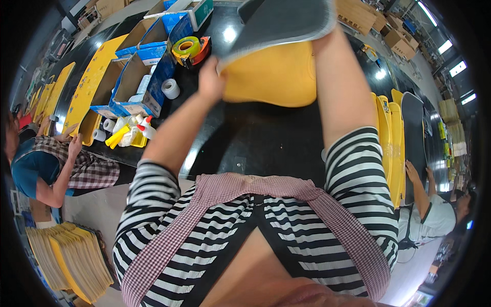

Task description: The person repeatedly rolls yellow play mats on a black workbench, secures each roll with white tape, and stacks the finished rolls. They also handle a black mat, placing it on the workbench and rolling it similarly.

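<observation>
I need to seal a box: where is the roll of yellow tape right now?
In the head view the yellow tape roll sits on the black table, upper left of the left hand, against the blue cardboard boxes.

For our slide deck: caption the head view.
Left hand grips a grey sheet over a yellow board on a black table.

The grey sheet (281, 20) I hold up looks matt and finely rough, like grip tape. The yellow board (271, 77) beneath it is smooth, satin, probably plastic. My left hand (210, 79) pinches the sheet's edge. The table (266, 138) is black, glossy, with lamp glare on it. Boxes (128, 82) are cardboard, blue printed outside, plain brown inside. The tape roll (186, 47) is shiny yellow plastic film. My shirt (358, 169) is striped knit cloth, and the apron straps (225, 187) are checked woven cloth.
</observation>
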The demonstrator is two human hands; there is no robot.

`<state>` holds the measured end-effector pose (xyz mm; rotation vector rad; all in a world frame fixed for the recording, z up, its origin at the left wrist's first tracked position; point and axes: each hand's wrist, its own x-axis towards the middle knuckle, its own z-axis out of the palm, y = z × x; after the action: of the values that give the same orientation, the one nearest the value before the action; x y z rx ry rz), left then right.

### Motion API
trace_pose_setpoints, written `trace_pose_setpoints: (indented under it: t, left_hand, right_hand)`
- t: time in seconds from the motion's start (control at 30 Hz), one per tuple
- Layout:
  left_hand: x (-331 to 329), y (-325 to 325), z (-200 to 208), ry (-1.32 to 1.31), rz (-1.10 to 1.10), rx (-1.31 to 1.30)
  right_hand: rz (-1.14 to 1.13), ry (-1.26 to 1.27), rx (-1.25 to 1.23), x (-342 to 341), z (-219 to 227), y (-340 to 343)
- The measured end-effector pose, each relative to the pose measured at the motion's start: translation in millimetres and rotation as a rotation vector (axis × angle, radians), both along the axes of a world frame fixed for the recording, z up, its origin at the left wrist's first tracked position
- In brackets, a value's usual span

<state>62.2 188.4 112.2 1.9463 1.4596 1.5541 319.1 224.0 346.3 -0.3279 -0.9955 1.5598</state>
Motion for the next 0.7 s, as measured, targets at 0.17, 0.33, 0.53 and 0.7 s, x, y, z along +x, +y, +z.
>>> trace_pose_setpoints:
  t: [0.17, 0.33, 0.53, 0.7]
  left_hand:
    - [-34.4, 6.3, 175.6, 0.168, 0.234, 0.847]
    - [-39.2, -112.9, 81.1, 1.099, -0.134, 0.103]
    - [-43.5, -164.7, -61.3, 0.897, -0.717, -0.650]
    - [-68.7, -190.1, -99.5, 0.761, -0.819, -0.672]
  right_hand:
    - [-0.402, 0.073, 0.046, 146.6, -18.6, -77.4]
    - [-0.525, -0.129, -0.386, 133.6, -167.3, -201.6]
    - [-0.437, -0.281, -0.864, 143.2, -350.3, -288.1]
    - [-0.388, -0.616, -0.809, 114.1, -349.1, -336.9]
